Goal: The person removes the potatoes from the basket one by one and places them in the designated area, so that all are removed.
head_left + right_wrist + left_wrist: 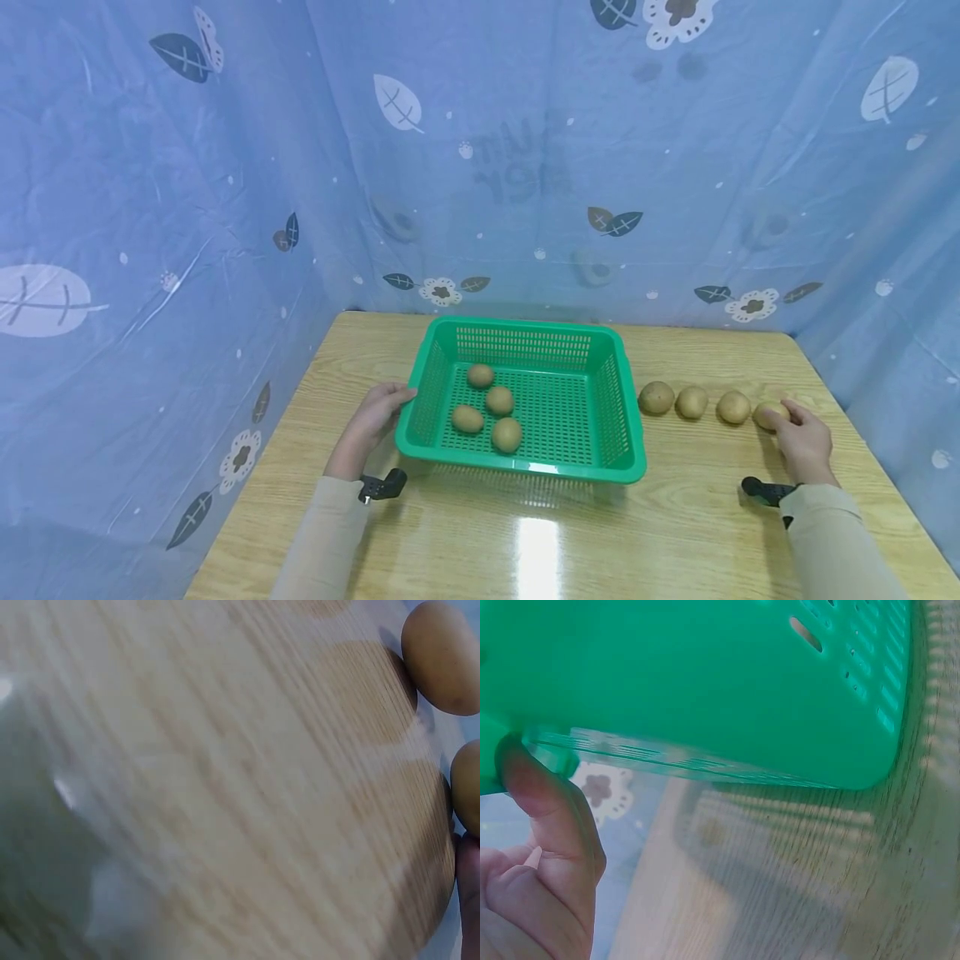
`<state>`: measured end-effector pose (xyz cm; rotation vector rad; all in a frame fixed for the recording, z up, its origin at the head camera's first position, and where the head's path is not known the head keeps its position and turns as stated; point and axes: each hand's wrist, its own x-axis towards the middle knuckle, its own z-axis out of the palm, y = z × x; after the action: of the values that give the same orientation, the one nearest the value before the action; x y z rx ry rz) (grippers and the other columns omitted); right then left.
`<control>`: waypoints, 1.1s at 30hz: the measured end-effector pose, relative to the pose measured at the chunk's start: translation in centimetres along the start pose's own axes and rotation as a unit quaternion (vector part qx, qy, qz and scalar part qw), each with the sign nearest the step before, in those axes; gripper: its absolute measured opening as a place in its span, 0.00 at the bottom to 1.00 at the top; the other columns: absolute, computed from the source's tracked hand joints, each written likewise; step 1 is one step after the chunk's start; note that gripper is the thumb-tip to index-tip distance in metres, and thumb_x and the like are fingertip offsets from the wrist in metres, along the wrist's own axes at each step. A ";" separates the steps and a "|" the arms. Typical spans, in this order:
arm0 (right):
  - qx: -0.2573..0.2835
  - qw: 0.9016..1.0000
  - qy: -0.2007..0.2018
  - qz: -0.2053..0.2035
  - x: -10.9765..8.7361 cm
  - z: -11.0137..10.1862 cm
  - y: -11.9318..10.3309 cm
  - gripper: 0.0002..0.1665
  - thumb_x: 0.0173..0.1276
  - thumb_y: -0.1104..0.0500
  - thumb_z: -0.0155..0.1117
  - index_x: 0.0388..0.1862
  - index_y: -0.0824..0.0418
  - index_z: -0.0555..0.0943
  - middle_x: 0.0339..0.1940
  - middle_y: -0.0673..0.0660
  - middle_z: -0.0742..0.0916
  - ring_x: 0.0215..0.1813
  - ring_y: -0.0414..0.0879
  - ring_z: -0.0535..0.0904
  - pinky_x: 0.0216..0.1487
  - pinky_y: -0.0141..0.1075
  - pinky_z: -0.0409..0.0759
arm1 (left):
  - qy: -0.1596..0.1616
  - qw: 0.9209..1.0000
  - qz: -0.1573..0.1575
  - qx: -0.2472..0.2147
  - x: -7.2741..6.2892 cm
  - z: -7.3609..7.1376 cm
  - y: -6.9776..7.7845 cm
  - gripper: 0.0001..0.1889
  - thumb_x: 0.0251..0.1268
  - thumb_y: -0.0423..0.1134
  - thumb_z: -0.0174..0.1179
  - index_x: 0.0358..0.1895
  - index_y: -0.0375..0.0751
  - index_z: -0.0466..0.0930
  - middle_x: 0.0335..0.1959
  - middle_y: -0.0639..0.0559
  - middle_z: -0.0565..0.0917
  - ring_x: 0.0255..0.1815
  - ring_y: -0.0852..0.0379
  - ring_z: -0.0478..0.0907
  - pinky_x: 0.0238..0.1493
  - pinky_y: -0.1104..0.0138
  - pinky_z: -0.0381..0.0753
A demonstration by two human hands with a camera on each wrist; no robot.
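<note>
A green plastic basket (pixel 521 476) with slotted walls sits on the table, with several potatoes (pixel 507 434) lying in its left half. My left hand (pixel 375 414) grips the basket's left rim, and in the left wrist view its thumb (pixel 536 784) bends over that edge. To the right of the basket, several potatoes stand in a row, one of them a round potato (pixel 733 407). My right hand (pixel 806 442) holds the potato (pixel 767 414) at the row's right end, thumb and fingers about its sides. In the right wrist view only a finger (pixel 469 892) shows at the edge.
The wood-grain table (pixel 675 533) reaches back to a blue patterned curtain (pixel 525 167), which also hangs along both sides. A bright reflection lies on the tabletop in front of the basket. Each wrist wears a black strap with a camera mount (pixel 384 485).
</note>
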<state>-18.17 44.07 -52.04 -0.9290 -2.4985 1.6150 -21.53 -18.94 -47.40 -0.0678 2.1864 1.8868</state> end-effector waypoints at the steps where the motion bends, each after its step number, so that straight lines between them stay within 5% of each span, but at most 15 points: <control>1: -0.001 1.000 -0.003 0.000 0.0 0.0 0.0 0.45 0.68 0.38 0.50 0.76 0.55 0.47 0.78 0.58 0.49 0.78 0.55 0.43 0.67 0.37 0.64 | -0.001 1.000 -0.001 0.002 0.0 0.0 0.0 0.21 0.72 0.39 0.49 0.55 0.21 0.71 0.45 0.35 0.82 0.40 0.54 0.83 0.42 0.67 0.83; 6: -0.008 1.000 -0.009 -0.008 0.1 -0.1 0.0 0.46 0.69 0.38 0.48 0.76 0.56 0.46 0.78 0.61 0.48 0.77 0.52 0.46 0.50 0.25 0.69 | 0.003 1.000 -0.006 0.003 0.1 0.0 -0.1 0.21 0.72 0.40 0.49 0.55 0.22 0.71 0.45 0.36 0.82 0.39 0.55 0.84 0.41 0.68 0.83; 9: -0.013 1.000 -0.006 -0.009 0.2 -0.1 0.0 0.45 0.69 0.38 0.48 0.76 0.57 0.46 0.78 0.62 0.50 0.68 0.55 0.56 0.34 0.25 0.69 | 0.002 1.000 -0.006 0.000 0.1 0.0 -0.1 0.21 0.72 0.40 0.49 0.55 0.22 0.71 0.45 0.36 0.82 0.39 0.56 0.83 0.41 0.68 0.82; 12: -0.014 1.000 -0.006 -0.012 0.2 -0.1 -0.1 0.46 0.69 0.38 0.47 0.76 0.58 0.45 0.77 0.64 0.49 0.72 0.56 0.55 0.52 0.34 0.75 | 0.003 1.000 -0.006 -0.003 0.0 0.0 -0.1 0.20 0.72 0.40 0.49 0.55 0.22 0.71 0.44 0.38 0.82 0.38 0.56 0.83 0.42 0.68 0.82; 16: -0.012 1.000 -0.010 -0.022 0.2 -0.2 -0.1 0.47 0.69 0.37 0.45 0.76 0.59 0.42 0.77 0.66 0.47 0.76 0.62 0.40 0.74 0.54 0.51 | -0.001 1.000 -0.003 0.001 0.0 -0.1 -0.2 0.20 0.72 0.40 0.49 0.54 0.24 0.71 0.45 0.38 0.82 0.40 0.55 0.83 0.43 0.67 0.82; 25: -0.033 0.998 -0.012 -0.046 -0.2 -0.7 0.0 0.45 0.72 0.39 0.38 0.76 0.61 0.38 0.76 0.68 0.47 0.75 0.66 0.42 0.72 0.57 0.50 | -0.006 1.000 -0.004 0.001 0.2 -0.1 -0.2 0.20 0.72 0.41 0.49 0.55 0.25 0.71 0.46 0.38 0.81 0.41 0.55 0.82 0.45 0.66 0.81; 33: -0.032 0.992 0.034 -0.119 -1.1 -0.4 -1.5 0.44 0.74 0.42 0.37 0.76 0.66 0.39 0.76 0.69 0.48 0.76 0.65 0.44 0.72 0.58 0.50 | -0.005 1.000 0.000 -0.002 0.2 -0.1 -0.3 0.20 0.72 0.40 0.49 0.55 0.24 0.71 0.46 0.37 0.81 0.41 0.54 0.83 0.45 0.66 0.82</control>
<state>-17.82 43.49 -50.31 -0.6485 -2.5151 1.4144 -21.68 -19.04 -47.72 -0.0585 2.1778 1.8871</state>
